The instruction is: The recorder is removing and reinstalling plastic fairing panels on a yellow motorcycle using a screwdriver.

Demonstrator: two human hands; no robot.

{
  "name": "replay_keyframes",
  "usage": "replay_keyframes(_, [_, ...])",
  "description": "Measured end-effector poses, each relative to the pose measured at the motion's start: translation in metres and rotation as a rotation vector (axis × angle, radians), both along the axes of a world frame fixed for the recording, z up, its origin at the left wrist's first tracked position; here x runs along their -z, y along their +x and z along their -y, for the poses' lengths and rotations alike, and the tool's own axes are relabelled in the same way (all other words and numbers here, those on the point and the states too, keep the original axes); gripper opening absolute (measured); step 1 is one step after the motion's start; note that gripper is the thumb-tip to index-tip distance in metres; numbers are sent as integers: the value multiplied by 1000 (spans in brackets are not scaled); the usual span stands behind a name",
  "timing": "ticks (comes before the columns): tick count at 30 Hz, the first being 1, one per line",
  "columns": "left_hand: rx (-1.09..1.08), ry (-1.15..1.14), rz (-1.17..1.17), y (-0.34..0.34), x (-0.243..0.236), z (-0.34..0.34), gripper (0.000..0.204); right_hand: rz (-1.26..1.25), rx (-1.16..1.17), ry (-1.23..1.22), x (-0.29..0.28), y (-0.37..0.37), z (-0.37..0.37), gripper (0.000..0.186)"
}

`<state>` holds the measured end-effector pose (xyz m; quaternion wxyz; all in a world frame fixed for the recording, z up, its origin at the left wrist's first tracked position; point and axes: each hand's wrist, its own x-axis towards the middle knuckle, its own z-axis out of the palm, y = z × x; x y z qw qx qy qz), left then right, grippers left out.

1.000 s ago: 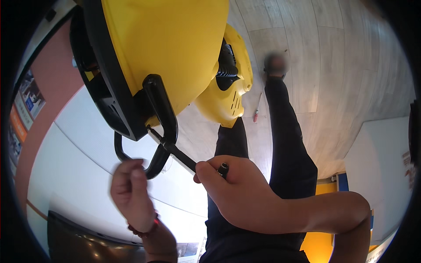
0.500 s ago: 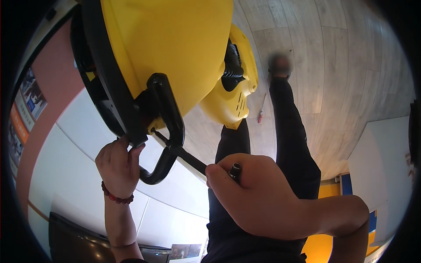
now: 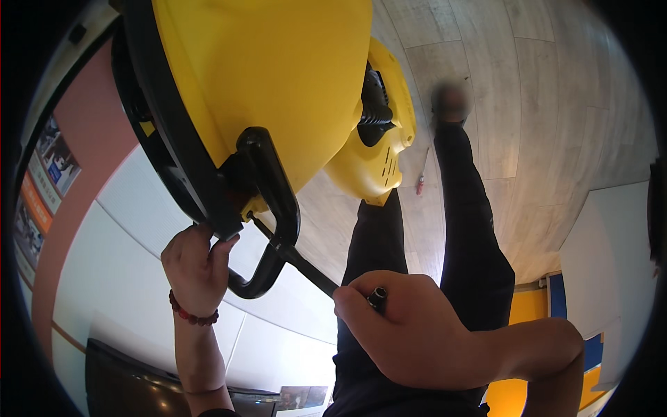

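Observation:
A large yellow plastic machine body [image 3: 271, 69] with a thick black rim [image 3: 177, 111] fills the upper left. A black loop-shaped handle [image 3: 267, 163] sticks out from its lower side. My left hand [image 3: 196, 267] is closed on the lower end of the black rim, thumb and fingers pinching it. My right hand [image 3: 410, 326] is wrapped round a dark socket wrench [image 3: 309, 267], whose metal socket end pokes out of the fist. The long shaft passes the loop handle, and its thin tip meets the yellow part beside the rim; the fastener there is too small to make out.
A second yellow piece [image 3: 372, 160] with slots lies beyond the body. A screwdriver with a red handle [image 3: 420, 185] rests on the wood-look floor [image 3: 493, 104], near my outstretched leg [image 3: 462, 208]. White panels [image 3: 278, 323] stand at left, a white board [image 3: 611, 257] at right.
My right hand has come lower, toward me, and the wrench shaft slants more steeply. The view has shifted slightly. My left hand keeps its hold on the rim.

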<state>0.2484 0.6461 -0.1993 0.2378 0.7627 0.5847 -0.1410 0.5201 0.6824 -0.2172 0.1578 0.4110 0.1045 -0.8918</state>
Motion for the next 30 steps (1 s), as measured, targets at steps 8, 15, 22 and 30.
replay_keyframes(8, [15, 18, 1, 0, 1, -2, 18, 86, -16, -6, 8, 5, -25, 24])
replay_keyframes(15, [-33, -2, 68, 9, 7, -4, 17, 211, 222, 387, -9, 36, 1, 22])
replay_keyframes(22, [-66, 8, 121, 8, 8, -2, 10, 306, 319, 139, 1, 58, 5, 19])
replay_keyframes(30, [-121, -65, 10, 24, 13, -8, 19, 227, 451, 189, -4, 56, 10, 18])
